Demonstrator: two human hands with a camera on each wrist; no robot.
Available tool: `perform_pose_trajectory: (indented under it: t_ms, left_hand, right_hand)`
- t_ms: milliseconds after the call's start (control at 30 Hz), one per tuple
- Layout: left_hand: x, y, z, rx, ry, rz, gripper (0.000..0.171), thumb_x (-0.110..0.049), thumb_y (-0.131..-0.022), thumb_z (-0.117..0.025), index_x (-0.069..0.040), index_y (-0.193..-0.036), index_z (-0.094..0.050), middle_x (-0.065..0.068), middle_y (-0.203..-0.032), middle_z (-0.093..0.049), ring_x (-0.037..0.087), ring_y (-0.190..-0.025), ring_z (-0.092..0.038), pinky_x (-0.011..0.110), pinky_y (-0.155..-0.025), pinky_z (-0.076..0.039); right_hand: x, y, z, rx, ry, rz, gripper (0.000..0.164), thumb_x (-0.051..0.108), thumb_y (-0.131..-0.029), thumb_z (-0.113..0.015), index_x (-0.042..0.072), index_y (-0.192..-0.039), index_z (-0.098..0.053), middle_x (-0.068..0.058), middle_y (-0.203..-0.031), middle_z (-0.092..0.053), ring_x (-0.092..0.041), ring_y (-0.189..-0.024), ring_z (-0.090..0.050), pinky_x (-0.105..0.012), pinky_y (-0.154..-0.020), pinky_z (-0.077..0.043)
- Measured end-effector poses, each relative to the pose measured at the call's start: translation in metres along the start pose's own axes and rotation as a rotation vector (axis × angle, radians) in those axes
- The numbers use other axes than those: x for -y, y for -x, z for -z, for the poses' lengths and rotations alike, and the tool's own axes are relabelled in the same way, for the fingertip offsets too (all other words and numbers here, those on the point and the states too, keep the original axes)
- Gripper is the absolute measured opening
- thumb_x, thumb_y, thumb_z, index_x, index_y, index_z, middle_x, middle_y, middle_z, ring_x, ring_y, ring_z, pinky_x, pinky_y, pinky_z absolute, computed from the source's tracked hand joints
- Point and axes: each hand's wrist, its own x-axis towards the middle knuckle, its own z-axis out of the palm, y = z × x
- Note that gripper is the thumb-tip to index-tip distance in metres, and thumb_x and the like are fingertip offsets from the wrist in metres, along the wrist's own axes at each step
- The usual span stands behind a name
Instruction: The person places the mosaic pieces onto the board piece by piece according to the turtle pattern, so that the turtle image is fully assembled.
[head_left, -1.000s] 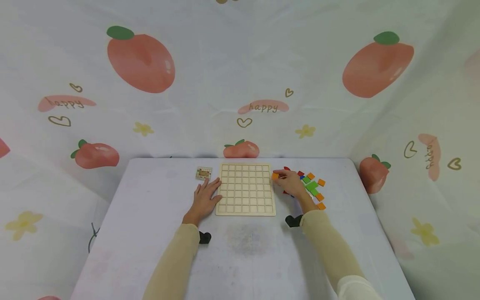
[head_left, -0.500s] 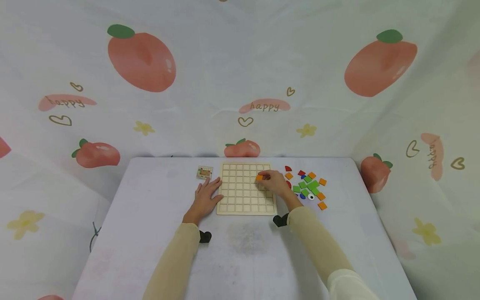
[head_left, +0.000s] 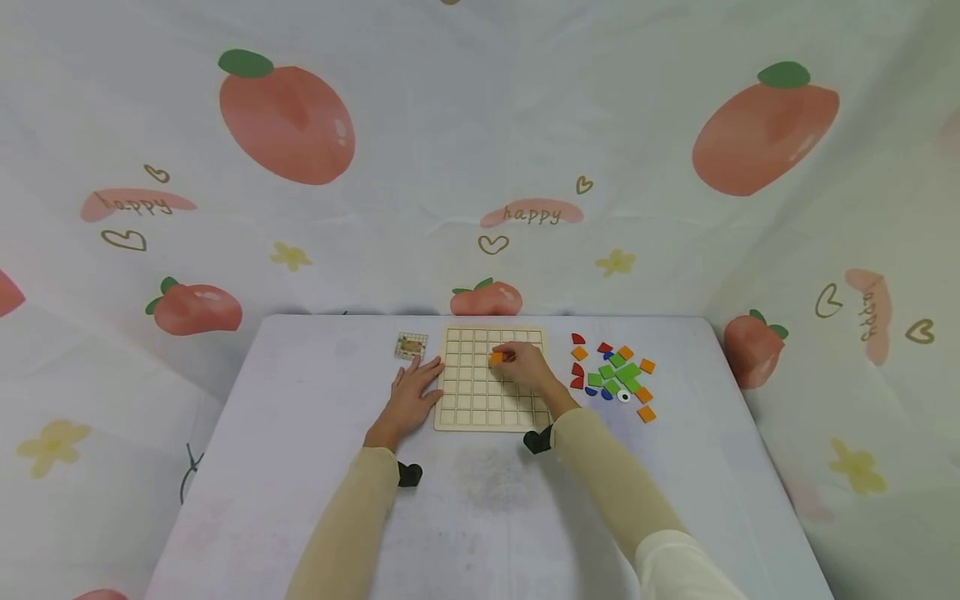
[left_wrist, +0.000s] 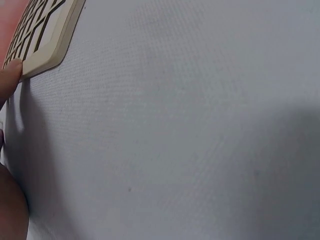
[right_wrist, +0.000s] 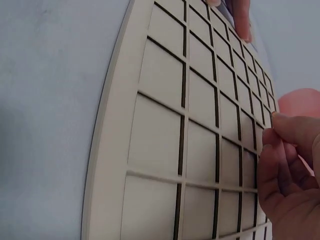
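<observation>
A pale wooden grid board with square recesses lies on the table. Over its upper middle, my right hand pinches an orange square tile between thumb and fingertips. In the right wrist view the curled fingers of the right hand hover close above the grid, and the tile is mostly hidden by them. My left hand rests along the board's left edge with fingers spread and fairly straight. Its thumb touches the board's rim in the left wrist view.
A small picture card lies just beyond the left fingertips. Right of the board are scattered flat pieces: green tiles, orange tiles, red quarter-rounds, blue half-rounds and a white disc with a black dot.
My right hand has carried the orange tile leftward from beside the board's right edge to over its upper middle. The left hand has stayed at the left edge.
</observation>
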Motion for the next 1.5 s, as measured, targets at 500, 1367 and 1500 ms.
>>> perform_pose_trajectory:
  t_ms: [500, 1367, 1500]
  left_hand:
    - [0.011, -0.004, -0.005, -0.010, 0.014, -0.014, 0.055, -0.022, -0.100, -0.062, -0.009, -0.152, -0.049, 0.004, -0.164, -0.041, 0.036, -0.160, -0.015, 0.062, -0.129, -0.004]
    - [0.011, -0.003, -0.005, -0.026, 0.015, -0.035, 0.055, -0.024, -0.099, -0.065, -0.008, -0.150, -0.051, 0.006, -0.162, -0.044, 0.038, -0.159, -0.018, 0.065, -0.128, -0.005]
    - [0.011, -0.003, -0.004, -0.024, 0.010, -0.030, 0.055, -0.024, -0.100, -0.064, -0.008, -0.150, -0.051, 0.006, -0.162, -0.044, 0.038, -0.159, -0.018, 0.064, -0.128, -0.006]
  right_hand:
    - [0.026, -0.016, -0.034, 0.027, 0.017, 0.086, 0.034, 0.017, -0.092, -0.077, 0.007, -0.124, -0.074, -0.011, -0.106, -0.066, -0.020, -0.095, -0.062, -0.031, -0.086, -0.055]
    - [0.038, -0.027, -0.064, -0.030, 0.304, 0.021, 0.042, 0.033, -0.095, -0.073, 0.024, -0.136, -0.068, -0.004, -0.099, -0.062, -0.015, -0.081, -0.051, -0.024, -0.062, -0.038]
    - [0.037, -0.027, -0.065, -0.036, 0.274, 0.015, 0.036, 0.033, -0.096, -0.072, 0.021, -0.130, -0.070, -0.002, -0.097, -0.061, -0.015, -0.082, -0.054, -0.025, -0.065, -0.041]
